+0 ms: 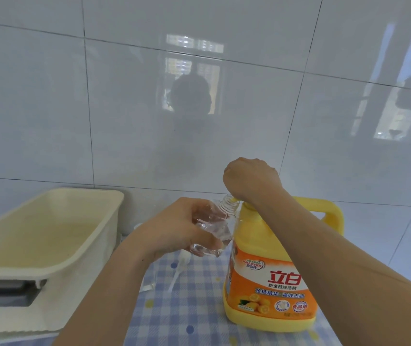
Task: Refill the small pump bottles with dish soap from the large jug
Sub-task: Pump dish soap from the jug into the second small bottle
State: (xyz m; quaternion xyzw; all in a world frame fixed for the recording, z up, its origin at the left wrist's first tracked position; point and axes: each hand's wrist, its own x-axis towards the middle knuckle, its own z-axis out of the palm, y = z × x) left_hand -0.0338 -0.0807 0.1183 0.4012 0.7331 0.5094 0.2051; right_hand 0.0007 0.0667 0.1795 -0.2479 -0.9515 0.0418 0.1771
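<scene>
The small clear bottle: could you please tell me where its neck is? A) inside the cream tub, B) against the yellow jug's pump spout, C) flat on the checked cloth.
B: the left hand holds the clear bottle tilted, its neck at the pump of the yellow jug, which the right hand covers.

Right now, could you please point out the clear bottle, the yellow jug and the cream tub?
clear bottle (215,227), head view, its clear body.
yellow jug (274,278), head view, its orange label.
cream tub (49,269), head view, its near rim.
</scene>
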